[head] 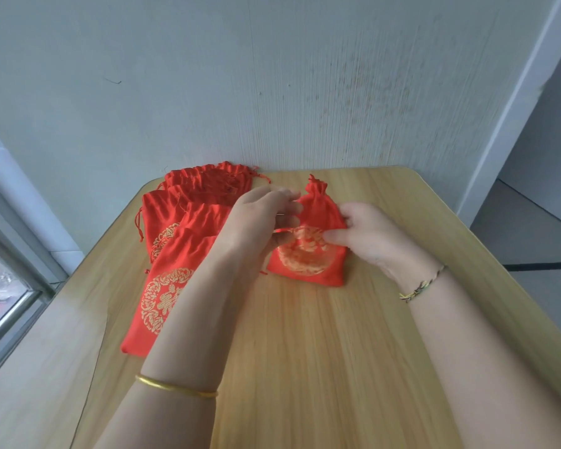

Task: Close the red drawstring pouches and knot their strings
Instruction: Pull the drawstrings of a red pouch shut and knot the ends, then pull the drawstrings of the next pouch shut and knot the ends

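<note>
A red drawstring pouch (308,254) with a gold round print lies on the wooden table (305,351), its neck gathered tight at the top. A thin red string (284,229) runs across its front between my hands. My left hand (259,218) pinches the string at the pouch's left side, fingers curled. My right hand (366,234) holds the pouch's right side, with thumb and fingers pinching near the string's other end. To the left lies a pile of several red pouches (182,241) overlapping each other, mouths toward the wall.
The table stands against a grey wall (272,92). A window frame (10,286) runs along the left edge. The table's right edge drops to the floor (538,254). Bare wood lies in front of the pouch.
</note>
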`<action>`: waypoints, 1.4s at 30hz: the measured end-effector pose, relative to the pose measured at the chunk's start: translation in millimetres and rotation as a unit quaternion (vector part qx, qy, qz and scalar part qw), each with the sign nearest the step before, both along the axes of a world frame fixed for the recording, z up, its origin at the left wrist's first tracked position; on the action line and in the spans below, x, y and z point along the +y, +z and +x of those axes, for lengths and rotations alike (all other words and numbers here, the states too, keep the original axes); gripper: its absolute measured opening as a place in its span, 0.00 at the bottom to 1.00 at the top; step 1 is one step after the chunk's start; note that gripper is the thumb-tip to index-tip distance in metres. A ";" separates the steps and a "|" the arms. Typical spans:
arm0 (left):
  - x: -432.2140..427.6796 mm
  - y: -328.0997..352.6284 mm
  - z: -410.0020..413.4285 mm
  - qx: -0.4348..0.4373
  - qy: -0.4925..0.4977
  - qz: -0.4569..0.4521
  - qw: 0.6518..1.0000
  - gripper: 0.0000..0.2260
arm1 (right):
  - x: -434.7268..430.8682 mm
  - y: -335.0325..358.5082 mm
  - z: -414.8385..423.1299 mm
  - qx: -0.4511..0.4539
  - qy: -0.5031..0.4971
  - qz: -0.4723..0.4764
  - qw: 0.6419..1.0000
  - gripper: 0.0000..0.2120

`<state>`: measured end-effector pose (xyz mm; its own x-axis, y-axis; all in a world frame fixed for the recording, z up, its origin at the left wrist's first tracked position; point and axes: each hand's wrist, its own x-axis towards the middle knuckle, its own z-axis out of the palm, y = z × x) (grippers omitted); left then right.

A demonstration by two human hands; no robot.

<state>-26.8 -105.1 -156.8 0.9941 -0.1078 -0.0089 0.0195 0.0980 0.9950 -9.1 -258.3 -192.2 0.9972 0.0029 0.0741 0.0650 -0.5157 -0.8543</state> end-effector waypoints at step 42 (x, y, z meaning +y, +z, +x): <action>80.0 21.8 5.1 -0.153 0.126 0.548 0.813 0.11 | 26.1 0.5 45.9 -0.114 -0.133 -0.313 0.933 0.18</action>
<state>-21.6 -25.0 -134.9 0.9574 0.0051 0.2886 -0.1284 -0.8880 0.4415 36.8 -232.2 -191.7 0.9275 -0.1278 0.3514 0.0077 -0.9331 -0.3596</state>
